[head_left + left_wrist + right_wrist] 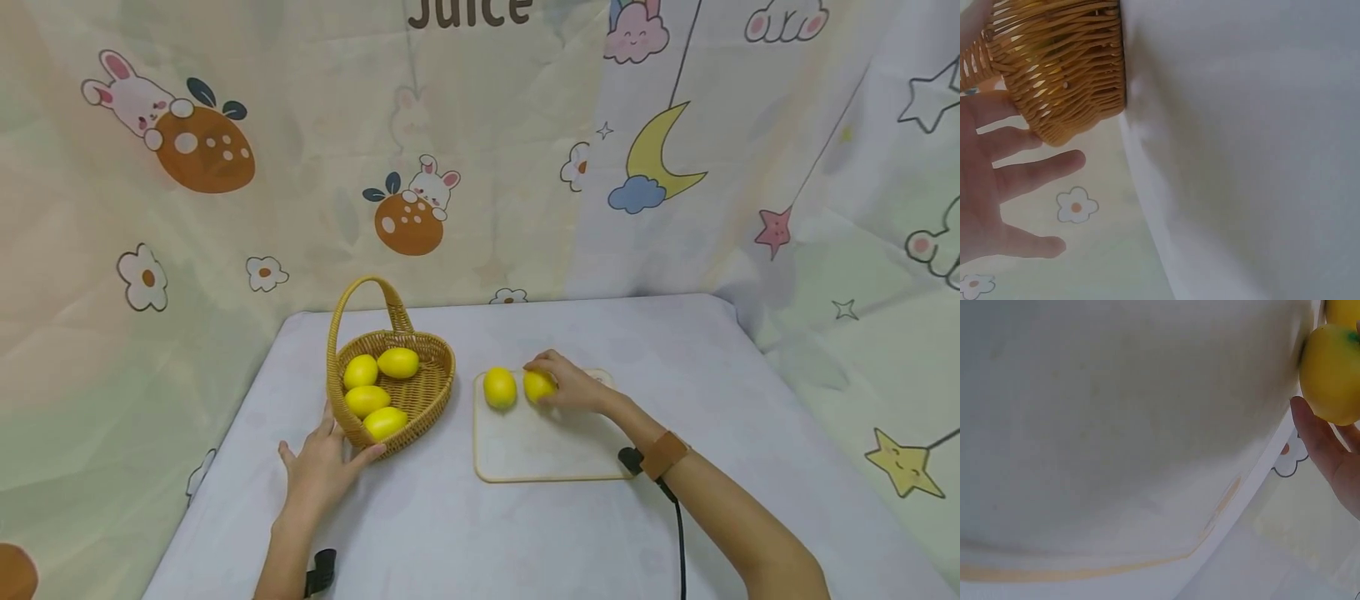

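A wicker basket (438,398) with a tall handle holds several yellow lemons (367,401). My left hand (318,469) touches its near left side, thumb along the front; the left wrist view shows the fingers (1035,175) straight and spread, some against the weave. To the right lies a pale cutting board (551,458) with a tan edge. On its far part sits one lemon (499,388). Just right of that, my right hand (573,389) grips another lemon (1332,375), green at its tip, with its fingers around it from the far side.
A white cloth covers the table (450,533). Behind it hangs a printed curtain (315,208) with rabbits, flowers and stars. A black cable (681,542) runs down from the strap (664,455) on my right wrist.
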A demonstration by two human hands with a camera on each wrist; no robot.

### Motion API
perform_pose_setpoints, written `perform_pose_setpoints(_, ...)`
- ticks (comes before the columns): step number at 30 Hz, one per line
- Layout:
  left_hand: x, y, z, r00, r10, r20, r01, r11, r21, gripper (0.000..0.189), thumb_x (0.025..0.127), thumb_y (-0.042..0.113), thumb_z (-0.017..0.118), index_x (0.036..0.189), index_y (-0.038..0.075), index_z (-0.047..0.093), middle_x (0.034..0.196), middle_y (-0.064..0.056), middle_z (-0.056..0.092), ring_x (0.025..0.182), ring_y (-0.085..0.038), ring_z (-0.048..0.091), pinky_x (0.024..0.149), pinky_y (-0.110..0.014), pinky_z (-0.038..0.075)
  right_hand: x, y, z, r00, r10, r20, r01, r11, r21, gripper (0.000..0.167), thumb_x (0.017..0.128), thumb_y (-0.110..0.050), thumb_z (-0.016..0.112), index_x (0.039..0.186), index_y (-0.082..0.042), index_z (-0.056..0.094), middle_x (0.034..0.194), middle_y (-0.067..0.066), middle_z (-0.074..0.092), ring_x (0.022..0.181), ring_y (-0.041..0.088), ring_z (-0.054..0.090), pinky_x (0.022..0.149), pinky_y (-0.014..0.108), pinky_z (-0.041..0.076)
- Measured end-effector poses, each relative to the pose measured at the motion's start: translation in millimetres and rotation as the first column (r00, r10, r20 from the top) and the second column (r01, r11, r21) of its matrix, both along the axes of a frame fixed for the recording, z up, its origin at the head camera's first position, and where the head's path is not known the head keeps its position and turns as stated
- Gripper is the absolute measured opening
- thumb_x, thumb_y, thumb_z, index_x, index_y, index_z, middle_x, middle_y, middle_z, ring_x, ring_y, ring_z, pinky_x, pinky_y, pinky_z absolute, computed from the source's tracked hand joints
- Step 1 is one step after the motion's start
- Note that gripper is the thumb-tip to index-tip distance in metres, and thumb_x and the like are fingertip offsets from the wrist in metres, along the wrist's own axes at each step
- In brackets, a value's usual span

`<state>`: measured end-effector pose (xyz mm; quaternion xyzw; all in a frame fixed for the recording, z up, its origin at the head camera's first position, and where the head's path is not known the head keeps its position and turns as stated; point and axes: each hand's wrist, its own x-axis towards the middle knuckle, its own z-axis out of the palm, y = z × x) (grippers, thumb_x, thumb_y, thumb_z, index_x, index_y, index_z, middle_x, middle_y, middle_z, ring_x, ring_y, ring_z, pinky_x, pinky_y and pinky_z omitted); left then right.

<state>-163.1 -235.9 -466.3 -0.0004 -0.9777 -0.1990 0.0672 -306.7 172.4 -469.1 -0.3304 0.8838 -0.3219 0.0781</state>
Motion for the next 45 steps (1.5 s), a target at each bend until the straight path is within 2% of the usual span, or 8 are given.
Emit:
perform_pose_setpoints(7, -1.5, 0.6, -0.3, 1.0, 0.011, 0.002, -0.011, 1.0, 0.017, 0.093, 0.085, 0.063, 0.068, 0.153, 0.006, 0.038, 0.159, -0.027, 0.021, 0.13, -0.055, 0.043, 0.095, -0.088, 0.003, -1.8, -0.9, -3.1, 1.0, -0.004, -0.004, 0.004, 0.999, 0.035, 0.055, 0.085, -0.007, 0.076, 0.135, 0.004, 0.056, 0.136, 0.024, 0.046, 0.126, 0.04, 0.046, 0.11, 0.056, 0.036)
perform_pose_setpoints(14, -0.6, 0.7, 1.1, 1.0, 0.01, 0.012, -0.01, 1.0, 0.014, 0.096, 0.084, 0.069, 0.064, 0.152, 0.006, 0.041, 0.159, -0.026, 0.021, 0.13, -0.054, 0.044, 0.094, -0.089, 0.003, 1.6, -0.8, 1.4, 0.999, -0.005, 0.04, 0.004, 1.0, 0.028, 0.06, 0.084, -0.007, 0.077, 0.138, 0.004, 0.052, 0.141, 0.028, 0.042, 0.131, 0.045, 0.042, 0.111, 0.059, 0.033)
perform_pose_setpoints(23, -2.1, 2.3, 2.2, 1.0, 0.02, 0.018, -0.021, 1.0, 0.022, 0.092, 0.083, 0.065, 0.069, 0.148, 0.003, 0.046, 0.158, -0.027, 0.024, 0.131, -0.053, 0.043, 0.095, -0.088, 0.002, 3.2, 0.5, 5.3, 0.999, -0.015, 0.05, 0.012, 0.998, 0.06, 0.066, 0.085, -0.01, 0.077, 0.143, 0.002, 0.047, 0.144, 0.029, 0.04, 0.131, 0.045, 0.041, 0.11, 0.06, 0.034)
perform_pose_setpoints(30, -2.0, 1.6, 2.8, 0.999, 0.029, 0.029, -0.029, 0.999, 0.027, 0.093, 0.082, 0.066, 0.069, 0.148, 0.005, 0.046, 0.159, -0.024, 0.022, 0.132, -0.052, 0.042, 0.096, -0.087, 0.001, -2.3, -7.5, 17.8, 0.998, -0.025, -0.063, 0.032, 0.994, 0.101, 0.075, 0.084, -0.027, 0.08, 0.146, -0.003, 0.045, 0.151, 0.031, 0.033, 0.138, 0.051, 0.029, 0.107, 0.07, 0.029)
perform_pose_setpoints(34, -1.4, 0.8, 2.9, 0.999, 0.031, 0.025, -0.032, 0.999, 0.024, 0.093, 0.082, 0.066, 0.069, 0.148, 0.005, 0.047, 0.159, -0.025, 0.023, 0.132, -0.052, 0.042, 0.096, -0.087, 0.001, -7.0, -30.3, 33.7, 0.99, -0.008, -0.139, 0.02, 0.996, 0.087, 0.075, 0.084, -0.035, 0.08, 0.147, -0.008, 0.048, 0.155, 0.028, 0.03, 0.144, 0.051, 0.019, 0.11, 0.072, 0.019)
perform_pose_setpoints(38, -1.2, 0.0, 2.6, 0.999, 0.033, 0.024, -0.034, 0.999, 0.024, 0.091, 0.082, 0.065, 0.07, 0.148, 0.005, 0.047, 0.159, -0.025, 0.023, 0.133, -0.052, 0.042, 0.096, -0.087, 0.001, -8.9, -67.0, 51.6, 0.976, 0.062, -0.208, -0.048, 0.996, 0.073, 0.067, 0.085, -0.031, 0.081, 0.142, -0.009, 0.054, 0.155, 0.025, 0.033, 0.146, 0.048, 0.018, 0.115, 0.066, 0.012)
perform_pose_setpoints(41, -1.4, 0.0, 2.2, 0.999, 0.034, 0.023, -0.034, 0.999, 0.026, 0.089, 0.082, 0.064, 0.07, 0.146, 0.006, 0.05, 0.158, -0.024, 0.023, 0.132, -0.052, 0.042, 0.096, -0.087, 0.0, -8.7, -100.1, 61.4, 0.955, 0.147, -0.256, -0.135, 0.989, 0.061, 0.058, 0.085, -0.02, 0.081, 0.136, -0.006, 0.059, 0.15, 0.024, 0.041, 0.143, 0.044, 0.028, 0.117, 0.061, 0.017)
perform_pose_setpoints(45, -1.8, 0.5, 1.3, 0.999, 0.038, 0.022, -0.039, 0.999, 0.025, 0.088, 0.082, 0.064, 0.07, 0.145, 0.005, 0.051, 0.159, -0.024, 0.023, 0.132, -0.052, 0.043, 0.096, -0.087, 0.0, -10.0, -143.6, 66.9, 0.935, 0.254, -0.249, -0.247, 0.967, 0.059, 0.052, 0.086, -0.004, 0.076, 0.135, -0.002, 0.059, 0.145, 0.02, 0.048, 0.138, 0.036, 0.04, 0.116, 0.05, 0.027)
